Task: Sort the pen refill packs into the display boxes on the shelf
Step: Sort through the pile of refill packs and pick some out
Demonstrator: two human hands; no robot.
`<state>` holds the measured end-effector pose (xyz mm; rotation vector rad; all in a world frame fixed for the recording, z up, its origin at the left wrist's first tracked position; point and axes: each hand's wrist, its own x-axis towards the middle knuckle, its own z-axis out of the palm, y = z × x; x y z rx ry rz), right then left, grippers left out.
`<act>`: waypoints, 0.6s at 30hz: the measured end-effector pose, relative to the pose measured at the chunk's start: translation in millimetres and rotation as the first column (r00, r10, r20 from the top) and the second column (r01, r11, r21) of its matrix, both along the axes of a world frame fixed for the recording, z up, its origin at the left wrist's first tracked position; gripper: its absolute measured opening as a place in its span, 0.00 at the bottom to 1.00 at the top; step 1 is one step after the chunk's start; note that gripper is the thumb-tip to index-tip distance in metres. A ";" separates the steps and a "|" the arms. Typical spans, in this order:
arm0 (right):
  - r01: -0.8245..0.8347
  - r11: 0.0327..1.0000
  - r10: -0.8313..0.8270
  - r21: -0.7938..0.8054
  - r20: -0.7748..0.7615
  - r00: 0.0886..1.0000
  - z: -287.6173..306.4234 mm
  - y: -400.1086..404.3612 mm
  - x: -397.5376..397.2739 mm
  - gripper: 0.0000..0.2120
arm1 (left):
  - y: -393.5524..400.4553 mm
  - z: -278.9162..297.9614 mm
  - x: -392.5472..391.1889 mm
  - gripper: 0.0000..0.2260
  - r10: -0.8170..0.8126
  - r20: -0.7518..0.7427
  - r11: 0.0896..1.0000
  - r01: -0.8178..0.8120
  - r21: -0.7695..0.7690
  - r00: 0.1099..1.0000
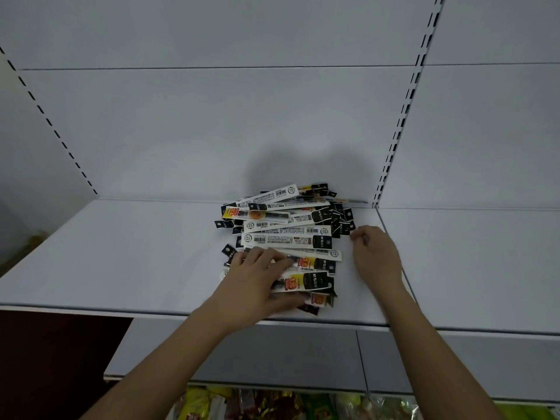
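A loose pile of pen refill packs [285, 237] lies on the white shelf [121, 253], toward its back and right of centre, most packs lying crosswise. The left hand [257, 286] rests flat over the near end of the pile, fingers spread and straight, pressing on the yellow-and-black packs. The right hand [375, 253] sits on the shelf just beside the pile's right edge, fingers curled in; I can't make out whether it pinches anything. Colourful packaged goods [272, 404] show on the level below.
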<state>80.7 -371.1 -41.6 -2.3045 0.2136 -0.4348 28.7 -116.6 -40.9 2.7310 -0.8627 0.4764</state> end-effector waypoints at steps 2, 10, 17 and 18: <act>0.020 1.000 -0.020 -0.018 0.003 1.000 0.2 1.2 -0.5 0.12 | 5.7 3.2 -7.2 0.41 -0.061 -0.053 0.998 0.062 0.026 0.997; 0.034 0.999 -0.037 0.033 0.097 0.995 2.4 10.6 -5.8 0.14 | 23.0 1.9 -16.9 0.28 -0.181 -0.040 0.979 0.184 0.089 0.983; 0.021 0.982 -0.078 0.188 0.302 0.950 9.4 38.5 -30.0 0.15 | 28.4 -1.3 -13.4 0.21 -0.264 -0.022 0.964 0.265 0.029 0.964; 0.001 0.977 -0.067 0.215 0.304 0.950 12.1 42.8 -33.2 0.15 | 29.7 0.7 -13.1 0.18 -0.298 -0.037 0.955 0.298 -0.007 0.954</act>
